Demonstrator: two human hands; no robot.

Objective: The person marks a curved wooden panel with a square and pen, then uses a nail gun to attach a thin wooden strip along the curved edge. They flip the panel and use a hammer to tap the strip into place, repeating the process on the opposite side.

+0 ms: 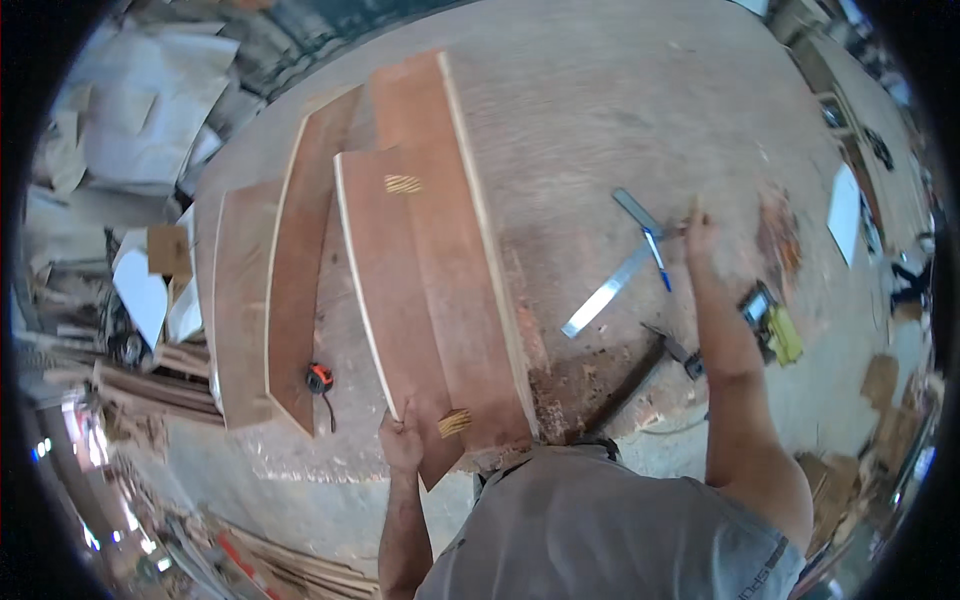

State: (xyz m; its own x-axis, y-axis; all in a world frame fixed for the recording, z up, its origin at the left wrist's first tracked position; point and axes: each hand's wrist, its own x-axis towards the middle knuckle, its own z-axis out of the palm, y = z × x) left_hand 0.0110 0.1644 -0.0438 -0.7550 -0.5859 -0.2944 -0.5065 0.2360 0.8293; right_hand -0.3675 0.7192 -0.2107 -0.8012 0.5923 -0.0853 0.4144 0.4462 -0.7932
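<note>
My left hand (pixel 402 440) grips the near left edge of a reddish-brown plywood panel (pixel 385 260), fingers wrapped round its pale edge. This panel lies against a longer plywood panel (pixel 478 300) on its right, and two striped yellow-brown patches show on the pair. My right hand (pixel 703 238) is stretched out over the right side of the table, beside a metal square (pixel 606 297). Its fingers are blurred, and whether they hold anything is unclear. A blue and white pen (pixel 658 262) lies across the square.
Further plywood panels (pixel 245 300) lie at the left, near an orange and black tape measure (pixel 319 378). A hammer (pixel 632 382) lies close to my body. Beside my right forearm is a yellow-green tool (pixel 783 335). Wood strips (pixel 160 390) are piled beyond the worktable's (pixel 590 110) left side.
</note>
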